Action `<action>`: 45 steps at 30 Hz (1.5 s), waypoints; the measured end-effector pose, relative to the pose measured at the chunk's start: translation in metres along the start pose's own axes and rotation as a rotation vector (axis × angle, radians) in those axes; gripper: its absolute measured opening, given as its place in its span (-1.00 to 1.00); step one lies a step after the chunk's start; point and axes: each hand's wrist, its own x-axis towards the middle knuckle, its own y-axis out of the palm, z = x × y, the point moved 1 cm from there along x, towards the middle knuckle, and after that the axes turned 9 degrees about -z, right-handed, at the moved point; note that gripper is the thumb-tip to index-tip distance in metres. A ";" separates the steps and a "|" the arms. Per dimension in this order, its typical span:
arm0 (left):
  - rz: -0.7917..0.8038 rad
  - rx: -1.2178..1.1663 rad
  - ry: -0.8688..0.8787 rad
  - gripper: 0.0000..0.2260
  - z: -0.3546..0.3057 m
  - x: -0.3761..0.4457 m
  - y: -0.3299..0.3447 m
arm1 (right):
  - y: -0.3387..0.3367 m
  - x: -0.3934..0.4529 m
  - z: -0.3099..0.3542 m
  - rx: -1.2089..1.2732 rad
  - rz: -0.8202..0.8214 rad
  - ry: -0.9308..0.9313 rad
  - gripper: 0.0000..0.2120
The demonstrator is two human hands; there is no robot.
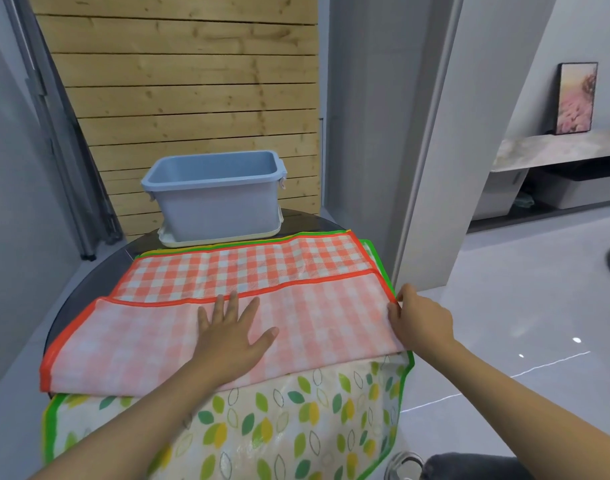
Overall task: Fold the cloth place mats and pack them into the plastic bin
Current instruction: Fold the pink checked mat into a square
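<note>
An orange checked place mat [248, 268] with an orange border lies on the round table, its near part folded up over itself so the paler back faces up. My left hand [232, 336] presses flat on the folded part with straight, spread fingers. At the mat's right edge, my right hand [417, 317] pinches the fold's corner. Under it lies a leaf-patterned mat [296, 427] with a green border, hanging over the near edge. A blue plastic bin [215, 195] stands behind the mats with nothing visible inside.
The bin stands on a white lid [168, 237]. The dark round table [88, 289] shows at the left rim. A wooden slat panel [192, 81] rises behind; a grey wall corner [417, 168] is close on the right. Grey floor lies to the right.
</note>
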 end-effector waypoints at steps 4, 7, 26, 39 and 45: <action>0.005 0.009 0.002 0.10 -0.001 0.001 0.000 | -0.005 0.001 0.010 -0.048 -0.086 -0.146 -0.67; 0.006 0.009 0.001 0.07 0.000 0.001 0.001 | -0.006 -0.002 0.028 -0.011 -0.085 -0.280 -0.64; 0.018 -0.030 0.084 -0.41 0.004 -0.001 -0.001 | 0.024 -0.026 0.127 0.091 0.224 -0.569 -0.15; -0.046 -0.017 -0.014 -0.08 0.126 -0.030 -0.012 | 0.039 -0.028 0.123 -0.047 0.262 -0.490 0.07; -0.036 -0.004 -0.070 -0.08 0.148 -0.035 -0.014 | 0.031 -0.027 0.131 -0.084 0.277 -0.493 -0.31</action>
